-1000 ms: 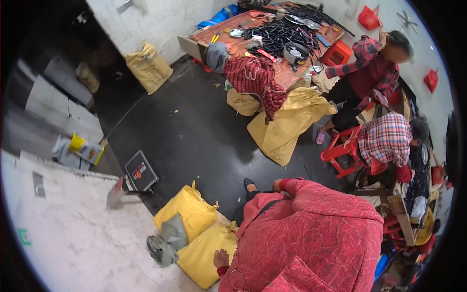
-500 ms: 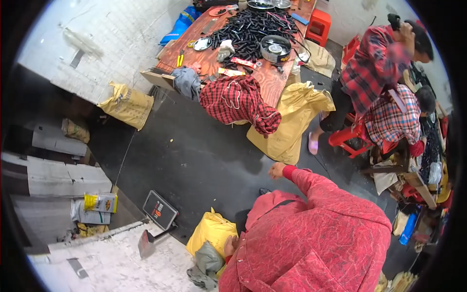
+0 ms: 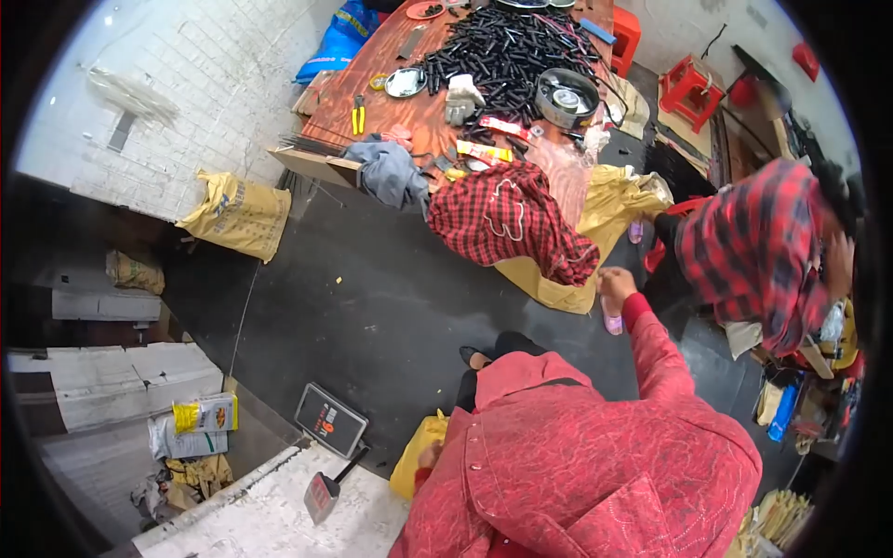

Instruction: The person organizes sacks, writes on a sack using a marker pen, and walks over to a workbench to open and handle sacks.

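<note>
Head: right hand (image 3: 615,282) near checked cloth (image 3: 526,232)

I count two hands, a right hand (image 3: 614,285) and a left hand (image 3: 431,455), at least three yellowish sacks (image 3: 411,458) and one checked cloth (image 3: 507,223). The one wooden desk (image 3: 395,116) carries one round tin (image 3: 567,99) and black pieces (image 3: 507,56) too many to number.

Black panel (image 3: 332,418) on which I make out white characters around what looks like an orange 9, red marks too small for me on the small display (image 3: 322,498) below that panel, unreadable print on the yellow-and-white packet (image 3: 206,414) left of it, blurred lettering on the tan sack (image 3: 237,219) beyond it.
</note>
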A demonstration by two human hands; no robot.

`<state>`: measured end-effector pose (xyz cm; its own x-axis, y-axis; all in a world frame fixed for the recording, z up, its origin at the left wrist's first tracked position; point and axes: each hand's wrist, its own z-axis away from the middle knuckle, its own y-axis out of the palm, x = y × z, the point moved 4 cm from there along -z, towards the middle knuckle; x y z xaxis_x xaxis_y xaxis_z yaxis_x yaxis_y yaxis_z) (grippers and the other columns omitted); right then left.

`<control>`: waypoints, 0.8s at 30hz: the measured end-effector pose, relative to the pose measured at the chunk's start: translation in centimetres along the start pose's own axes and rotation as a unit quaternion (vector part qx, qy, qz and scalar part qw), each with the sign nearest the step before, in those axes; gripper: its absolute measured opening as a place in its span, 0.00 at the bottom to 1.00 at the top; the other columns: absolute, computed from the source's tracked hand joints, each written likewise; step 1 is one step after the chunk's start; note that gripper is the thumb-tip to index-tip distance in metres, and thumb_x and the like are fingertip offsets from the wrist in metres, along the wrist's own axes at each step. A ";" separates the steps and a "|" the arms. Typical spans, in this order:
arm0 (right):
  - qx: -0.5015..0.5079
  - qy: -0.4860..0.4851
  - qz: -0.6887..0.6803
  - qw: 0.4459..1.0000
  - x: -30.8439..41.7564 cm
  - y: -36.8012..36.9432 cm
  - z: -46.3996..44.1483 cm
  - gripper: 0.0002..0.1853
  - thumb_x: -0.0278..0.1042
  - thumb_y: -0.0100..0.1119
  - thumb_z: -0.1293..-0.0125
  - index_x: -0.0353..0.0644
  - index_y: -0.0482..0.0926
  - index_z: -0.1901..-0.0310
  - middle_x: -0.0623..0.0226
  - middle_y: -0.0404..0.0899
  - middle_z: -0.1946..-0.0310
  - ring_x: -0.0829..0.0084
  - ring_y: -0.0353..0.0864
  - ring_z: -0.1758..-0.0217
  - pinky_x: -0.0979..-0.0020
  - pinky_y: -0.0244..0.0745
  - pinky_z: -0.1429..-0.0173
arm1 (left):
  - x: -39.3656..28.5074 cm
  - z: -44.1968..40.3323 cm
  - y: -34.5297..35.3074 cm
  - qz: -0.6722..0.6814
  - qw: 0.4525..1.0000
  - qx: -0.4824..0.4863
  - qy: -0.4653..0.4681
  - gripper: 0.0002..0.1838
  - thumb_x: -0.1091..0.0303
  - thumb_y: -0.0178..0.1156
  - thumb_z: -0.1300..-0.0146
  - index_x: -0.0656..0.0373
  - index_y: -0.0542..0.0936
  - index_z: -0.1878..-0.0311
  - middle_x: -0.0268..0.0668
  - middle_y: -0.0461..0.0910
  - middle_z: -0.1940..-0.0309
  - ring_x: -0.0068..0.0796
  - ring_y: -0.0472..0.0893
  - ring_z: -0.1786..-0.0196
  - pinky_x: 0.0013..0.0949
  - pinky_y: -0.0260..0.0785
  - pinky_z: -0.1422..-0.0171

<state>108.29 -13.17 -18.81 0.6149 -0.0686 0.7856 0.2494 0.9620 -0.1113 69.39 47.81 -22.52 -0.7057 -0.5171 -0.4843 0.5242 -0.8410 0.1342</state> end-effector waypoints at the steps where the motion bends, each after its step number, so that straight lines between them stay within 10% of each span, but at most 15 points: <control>1: -0.008 -0.016 -0.019 1.000 3.6 0.9 1.0 0.09 0.27 0.48 0.35 0.32 0.76 0.59 0.64 0.78 0.75 0.73 0.77 0.75 0.72 0.76 0.67 | -2.6 -1.1 -0.6 0.035 0.999 -0.015 -0.017 0.23 0.59 0.53 0.33 0.58 0.70 0.38 0.47 0.78 0.51 0.43 0.80 0.52 0.41 0.73 0.49; 7: -0.101 -0.087 -0.084 0.988 15.1 3.7 1.0 0.15 0.37 0.54 0.33 0.35 0.77 0.52 0.67 0.80 0.73 0.78 0.78 0.75 0.79 0.72 0.71 | -20.7 -7.1 2.5 0.017 0.997 -0.054 -0.060 0.24 0.56 0.54 0.32 0.53 0.68 0.36 0.43 0.75 0.43 0.39 0.77 0.45 0.44 0.68 0.40; 10: -0.106 -0.118 -0.070 0.985 18.6 4.3 -1.6 0.16 0.37 0.48 0.31 0.36 0.77 0.48 0.67 0.81 0.68 0.77 0.80 0.68 0.76 0.77 0.63 | -25.7 -10.1 6.4 -0.011 0.998 -0.062 0.017 0.23 0.61 0.56 0.35 0.58 0.70 0.38 0.48 0.79 0.50 0.41 0.81 0.56 0.42 0.76 0.52; 18: -0.122 -0.138 -0.056 0.981 25.9 7.2 -11.8 0.15 0.34 0.48 0.33 0.38 0.80 0.50 0.68 0.82 0.68 0.81 0.80 0.68 0.78 0.76 0.61 | -29.0 -17.9 12.4 -0.233 0.952 0.199 0.015 0.21 0.67 0.54 0.33 0.65 0.70 0.40 0.48 0.80 0.52 0.39 0.81 0.51 0.40 0.75 0.48; 24: -0.253 -0.194 0.151 0.936 29.3 5.6 -18.5 0.14 0.34 0.51 0.37 0.40 0.83 0.55 0.64 0.83 0.67 0.75 0.83 0.65 0.73 0.76 0.58 | -37.6 -13.8 19.1 -0.221 0.974 0.018 -0.039 0.20 0.64 0.49 0.29 0.63 0.70 0.39 0.45 0.79 0.49 0.38 0.81 0.52 0.35 0.74 0.44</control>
<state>141.49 -14.72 -7.68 0.4216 0.3815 0.8226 0.4909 0.6667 -0.5608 112.54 53.38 -13.71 -0.8936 -0.1120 -0.4346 0.1442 -0.9887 -0.0417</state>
